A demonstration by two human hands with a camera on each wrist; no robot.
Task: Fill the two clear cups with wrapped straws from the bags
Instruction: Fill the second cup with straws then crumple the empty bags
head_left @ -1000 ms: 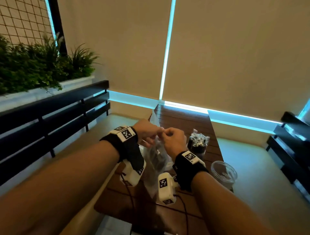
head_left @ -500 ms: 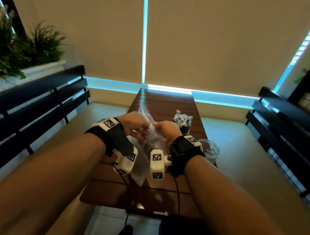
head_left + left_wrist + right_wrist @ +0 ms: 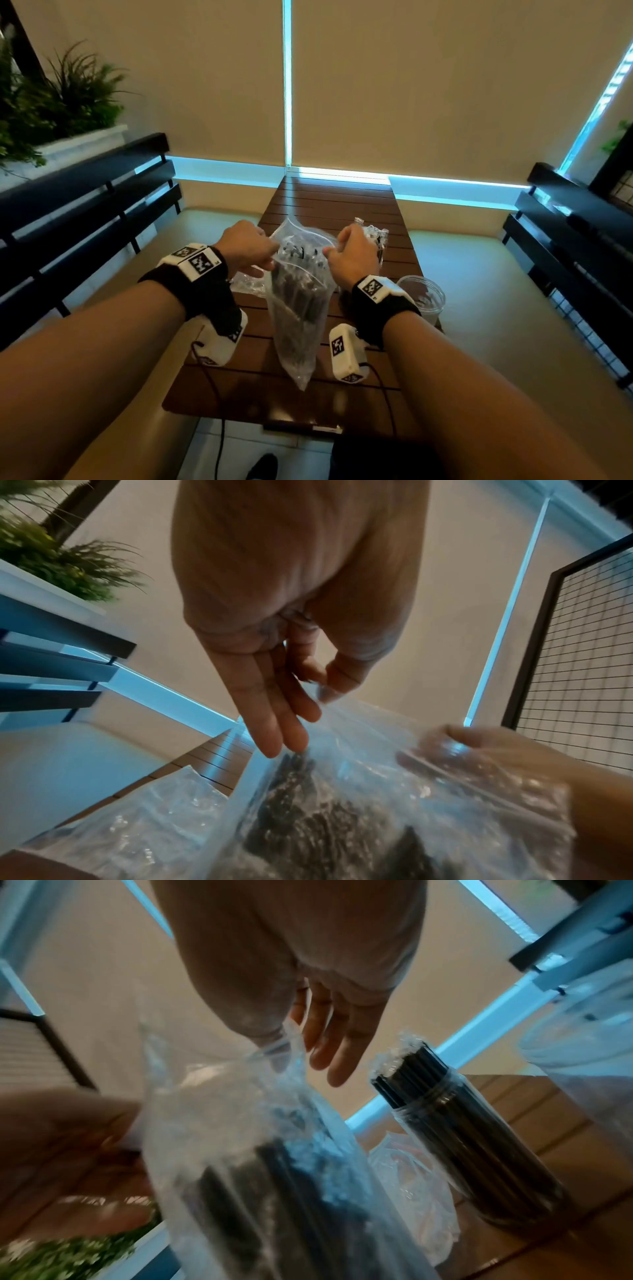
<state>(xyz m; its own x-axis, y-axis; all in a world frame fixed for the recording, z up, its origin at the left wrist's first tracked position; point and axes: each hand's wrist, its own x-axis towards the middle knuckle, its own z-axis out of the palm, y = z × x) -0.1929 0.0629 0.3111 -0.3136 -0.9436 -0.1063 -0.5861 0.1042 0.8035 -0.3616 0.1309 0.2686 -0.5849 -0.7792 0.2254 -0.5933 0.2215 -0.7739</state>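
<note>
A clear plastic bag of black wrapped straws hangs above the wooden table, its mouth pulled wide. My left hand pinches the bag's left edge between thumb and forefinger, the other fingers straight. My right hand pinches the right edge. A clear cup packed with black straws stands behind the right hand. A second clear cup stands at the table's right edge; what it holds is unclear. The bag fills the lower left wrist view.
An emptied crumpled bag lies on the table under my left hand, and another crumpled bag lies beside the full cup. Black slatted benches flank the table on both sides. A planter with greenery sits at the left.
My hands have drawn apart, opening the bag's mouth wider. The head view has tilted down and swung right, centring the table.
</note>
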